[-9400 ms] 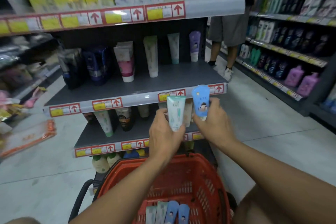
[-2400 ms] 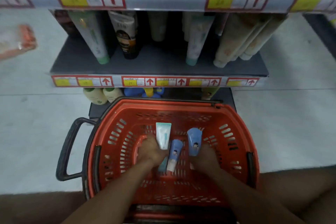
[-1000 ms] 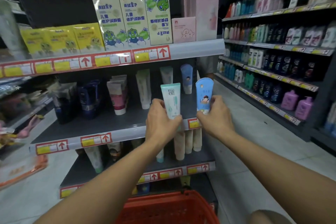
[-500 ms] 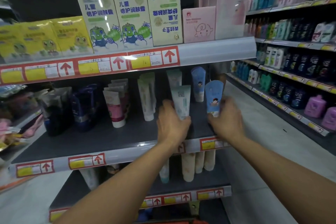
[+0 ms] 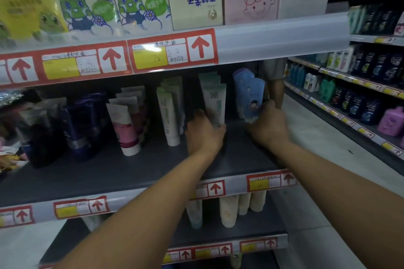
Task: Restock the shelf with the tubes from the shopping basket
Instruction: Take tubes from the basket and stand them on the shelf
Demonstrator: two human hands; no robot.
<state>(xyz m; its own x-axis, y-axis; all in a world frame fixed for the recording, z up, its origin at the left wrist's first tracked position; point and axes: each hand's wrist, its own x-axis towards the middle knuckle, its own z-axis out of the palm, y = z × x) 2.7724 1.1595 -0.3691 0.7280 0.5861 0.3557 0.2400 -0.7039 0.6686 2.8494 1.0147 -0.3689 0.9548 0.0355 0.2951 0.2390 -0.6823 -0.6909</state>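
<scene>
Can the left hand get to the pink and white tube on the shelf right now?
Probably not right away. The left hand is busy gripping a green and white tube. The pink and white tube stands at the front of its row with bare shelf before it, so the way looks free once that hand lets go.

Your way in is the bare front of the dark grey metal shelf (image 5: 218, 159). Upright plastic tubes block the back: white-and-green tubes (image 5: 215, 102), blue cartoon-printed tubes (image 5: 249, 91). The grey price rail overhead (image 5: 279, 38) limits height.
</scene>
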